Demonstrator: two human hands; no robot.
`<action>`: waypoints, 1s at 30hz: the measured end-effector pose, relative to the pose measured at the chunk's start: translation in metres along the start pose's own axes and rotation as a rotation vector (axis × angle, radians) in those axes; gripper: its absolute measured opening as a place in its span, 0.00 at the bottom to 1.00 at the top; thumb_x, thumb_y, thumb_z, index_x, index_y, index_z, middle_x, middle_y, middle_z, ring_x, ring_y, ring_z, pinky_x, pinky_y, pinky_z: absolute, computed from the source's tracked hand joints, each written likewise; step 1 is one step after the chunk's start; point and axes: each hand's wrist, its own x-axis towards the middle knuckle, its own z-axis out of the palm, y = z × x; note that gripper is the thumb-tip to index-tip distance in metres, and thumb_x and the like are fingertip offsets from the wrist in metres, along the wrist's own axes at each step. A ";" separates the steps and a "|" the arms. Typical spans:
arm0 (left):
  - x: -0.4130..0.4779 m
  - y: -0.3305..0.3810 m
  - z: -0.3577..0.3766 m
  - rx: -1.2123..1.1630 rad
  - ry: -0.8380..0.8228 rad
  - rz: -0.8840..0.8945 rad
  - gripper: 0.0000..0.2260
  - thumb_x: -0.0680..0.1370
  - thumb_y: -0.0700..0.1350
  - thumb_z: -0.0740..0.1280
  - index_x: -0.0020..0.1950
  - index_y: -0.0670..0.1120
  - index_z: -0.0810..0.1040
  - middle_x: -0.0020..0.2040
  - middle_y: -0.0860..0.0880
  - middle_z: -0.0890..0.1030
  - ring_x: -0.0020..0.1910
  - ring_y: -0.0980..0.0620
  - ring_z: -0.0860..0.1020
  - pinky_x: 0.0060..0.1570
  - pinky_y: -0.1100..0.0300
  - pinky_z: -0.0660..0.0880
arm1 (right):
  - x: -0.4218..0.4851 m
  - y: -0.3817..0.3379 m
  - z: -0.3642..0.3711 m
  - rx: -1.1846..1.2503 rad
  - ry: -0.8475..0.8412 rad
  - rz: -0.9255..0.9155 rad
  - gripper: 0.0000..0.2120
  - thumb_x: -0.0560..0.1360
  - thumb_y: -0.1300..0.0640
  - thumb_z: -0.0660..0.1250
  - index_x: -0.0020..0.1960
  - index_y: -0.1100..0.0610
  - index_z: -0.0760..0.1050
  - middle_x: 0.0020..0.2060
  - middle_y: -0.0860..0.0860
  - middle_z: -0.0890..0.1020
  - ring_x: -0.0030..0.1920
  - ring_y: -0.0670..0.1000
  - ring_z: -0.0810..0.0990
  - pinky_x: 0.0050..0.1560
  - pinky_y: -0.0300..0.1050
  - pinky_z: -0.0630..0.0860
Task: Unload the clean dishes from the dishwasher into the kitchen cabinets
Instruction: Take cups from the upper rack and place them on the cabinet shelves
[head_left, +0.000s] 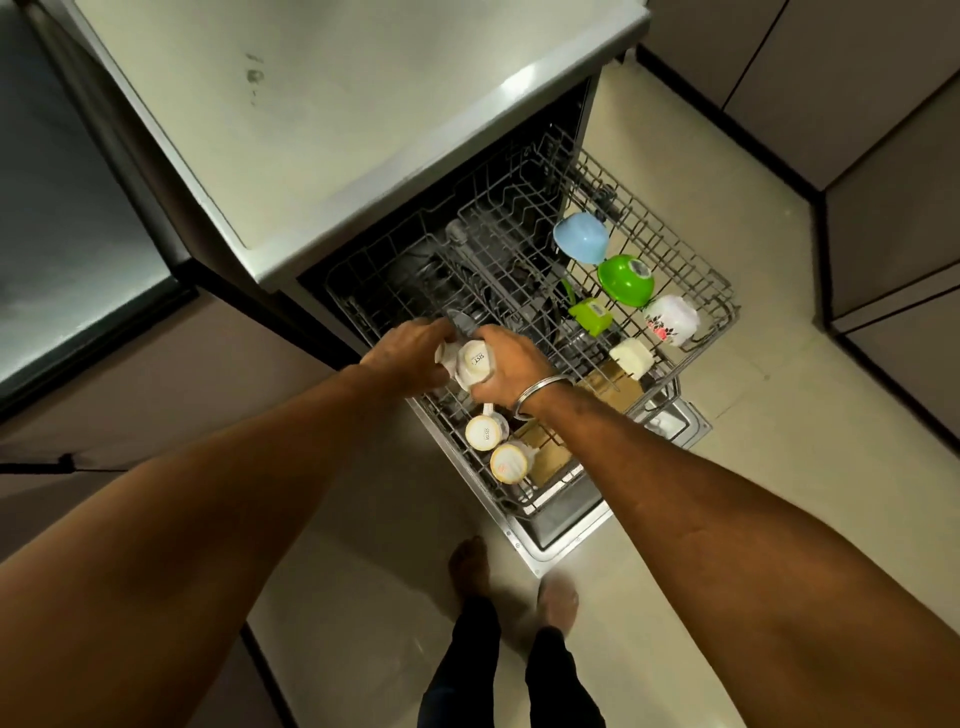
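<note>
The dishwasher's upper rack (691, 260) is pulled out over the open door. My right hand (511, 366) grips an upturned white cup (477, 364) above the rack's near left part. My left hand (410, 353) grips another white cup (447, 358) right beside it, mostly hidden by the fingers. Two more upturned white cups (483, 432) (508, 462) sit in the rack just below my hands. Further right stand a blue bowl (581, 238), a green bowl (625, 280), a green container (591, 314), a flowered white cup (671, 319) and a cream cup (631, 357).
The dishwasher's grey top (322, 114) fills the upper middle. Dark cabinet fronts (883, 156) run along the right, with another counter at the left. The open door (561, 530) juts over the pale floor. My bare feet (470, 566) stand just in front of it.
</note>
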 end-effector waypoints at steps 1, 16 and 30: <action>-0.006 0.002 -0.008 -0.014 0.020 0.002 0.23 0.74 0.49 0.74 0.67 0.53 0.72 0.58 0.48 0.76 0.54 0.47 0.77 0.48 0.56 0.71 | -0.004 -0.005 -0.008 0.008 0.004 -0.024 0.35 0.61 0.53 0.77 0.67 0.50 0.71 0.56 0.51 0.81 0.54 0.54 0.80 0.53 0.50 0.79; -0.179 0.044 -0.132 -0.397 0.431 -0.174 0.20 0.72 0.49 0.74 0.59 0.50 0.71 0.54 0.47 0.76 0.51 0.45 0.75 0.48 0.51 0.73 | -0.108 -0.118 -0.122 0.190 0.113 -0.145 0.25 0.61 0.48 0.76 0.55 0.44 0.72 0.46 0.49 0.81 0.44 0.49 0.79 0.35 0.35 0.70; -0.375 -0.005 -0.229 -0.922 1.058 -0.417 0.20 0.69 0.51 0.79 0.54 0.51 0.73 0.50 0.51 0.80 0.47 0.48 0.81 0.46 0.50 0.80 | -0.169 -0.334 -0.150 0.381 0.138 -0.481 0.28 0.59 0.45 0.80 0.53 0.50 0.72 0.45 0.48 0.79 0.41 0.48 0.76 0.40 0.40 0.75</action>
